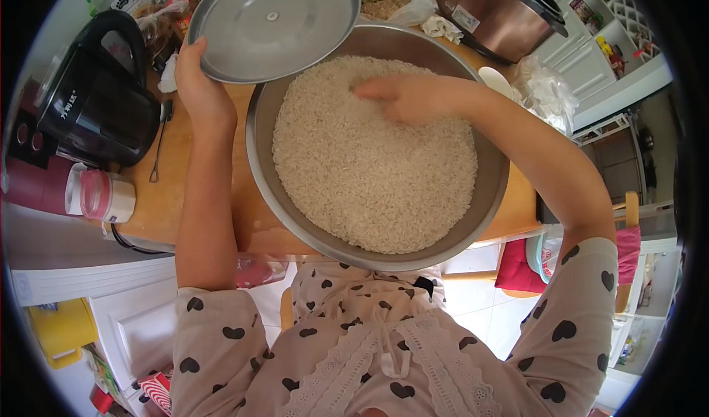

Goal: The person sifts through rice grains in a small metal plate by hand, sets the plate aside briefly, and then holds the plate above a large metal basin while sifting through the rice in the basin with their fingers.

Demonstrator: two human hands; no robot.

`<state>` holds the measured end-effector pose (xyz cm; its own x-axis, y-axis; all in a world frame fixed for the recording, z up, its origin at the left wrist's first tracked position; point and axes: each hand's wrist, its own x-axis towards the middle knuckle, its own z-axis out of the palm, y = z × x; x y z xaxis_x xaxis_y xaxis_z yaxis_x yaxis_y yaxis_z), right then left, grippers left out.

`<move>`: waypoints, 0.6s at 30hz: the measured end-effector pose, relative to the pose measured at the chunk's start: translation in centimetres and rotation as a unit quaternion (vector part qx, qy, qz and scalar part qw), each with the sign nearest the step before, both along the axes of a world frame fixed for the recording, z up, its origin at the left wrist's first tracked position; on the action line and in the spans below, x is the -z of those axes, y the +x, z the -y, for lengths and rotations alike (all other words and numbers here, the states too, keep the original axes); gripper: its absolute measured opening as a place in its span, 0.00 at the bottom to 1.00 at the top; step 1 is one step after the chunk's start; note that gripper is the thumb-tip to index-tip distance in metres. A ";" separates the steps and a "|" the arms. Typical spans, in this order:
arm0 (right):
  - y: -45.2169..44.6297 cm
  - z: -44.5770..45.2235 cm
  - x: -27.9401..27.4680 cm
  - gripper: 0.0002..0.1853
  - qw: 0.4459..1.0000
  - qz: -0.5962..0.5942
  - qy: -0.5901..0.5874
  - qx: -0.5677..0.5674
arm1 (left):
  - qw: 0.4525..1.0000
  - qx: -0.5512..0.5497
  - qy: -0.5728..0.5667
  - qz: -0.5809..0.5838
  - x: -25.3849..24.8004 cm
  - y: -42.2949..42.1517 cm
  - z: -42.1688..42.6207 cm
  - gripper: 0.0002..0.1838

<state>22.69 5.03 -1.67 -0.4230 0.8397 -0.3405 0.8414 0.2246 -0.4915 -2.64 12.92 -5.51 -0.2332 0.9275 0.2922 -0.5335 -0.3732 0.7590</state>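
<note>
My left hand [199,84] grips a round, shallow metal plate [295,44] by its left edge, thumb on the rim and the other fingers hidden beneath. The plate overhangs the upper left rim of a wide metal basin [267,177]. A broad bed of white rice [377,173] fills much of the basin. Over the rice's upper part is my right hand [410,98], slightly blurred, its fingers drawn together and the index fingertip pointing left near the surface. Whatever is between those fingertips is too small to make out.
A black kettle [103,92] and a pink-and-white jar [111,195] stand at left, with a thin metal tool [160,140] beside the kettle. Behind the basin are a brown cooker [491,18] and plastic bags [546,92]. The basin's near rim reaches past the wooden table's [258,232] front edge.
</note>
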 end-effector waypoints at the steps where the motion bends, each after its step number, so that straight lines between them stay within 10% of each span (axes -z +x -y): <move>1: -0.4 0.7 -1.1 0.20 0.999 0.023 -0.045 -0.019 | 1.000 0.000 0.000 -0.002 0.1 0.0 0.1 0.17; 7: 1.4 -1.8 -5.0 0.21 0.966 0.001 -0.232 -0.111 | 1.000 0.001 0.007 -0.010 0.2 -0.2 -0.1 0.16; 13: -0.5 -4.7 -0.4 0.21 0.992 -0.124 0.009 -0.007 | 1.000 -0.008 0.010 -0.023 0.0 -0.1 0.2 0.17; 18: -3.2 -2.0 0.8 0.21 0.995 -0.052 -0.058 -0.062 | 1.000 -0.007 -0.014 -0.016 -0.2 0.1 0.3 0.18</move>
